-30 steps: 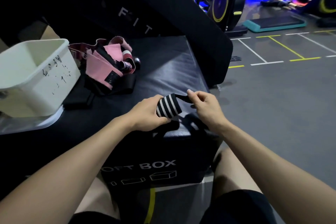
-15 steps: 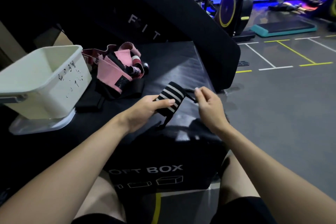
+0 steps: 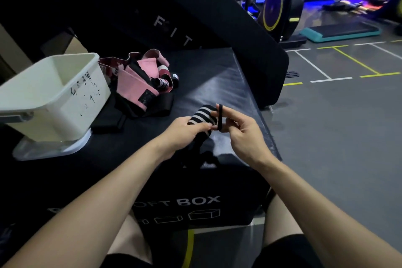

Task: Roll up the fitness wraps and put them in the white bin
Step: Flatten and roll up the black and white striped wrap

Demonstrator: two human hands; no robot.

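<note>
Left hand curled round a black-and-white striped wrap, gripping the rolled part from the near-left. Right hand just beside it, fingers pinching a thin black loop that stands upright at the wrap's right end. Roll held just above the black soft box, long axis slanting from near-left up toward far-right, unrolled tail hanging down below the left hand into shadow. Loop touching the roll's end, so likely about to be pulled over or tucked to lock the roll.

Farther out, to the far left: heap of pink and black wraps, loose, not yet rolled. Left of that, white bin, open top, well apart from both hands, standing on a clear lid. Bin on the left-hand side, so left hand nearer for the drop; reach runs leftward and slightly away. Far right, gym floor with painted lines.
</note>
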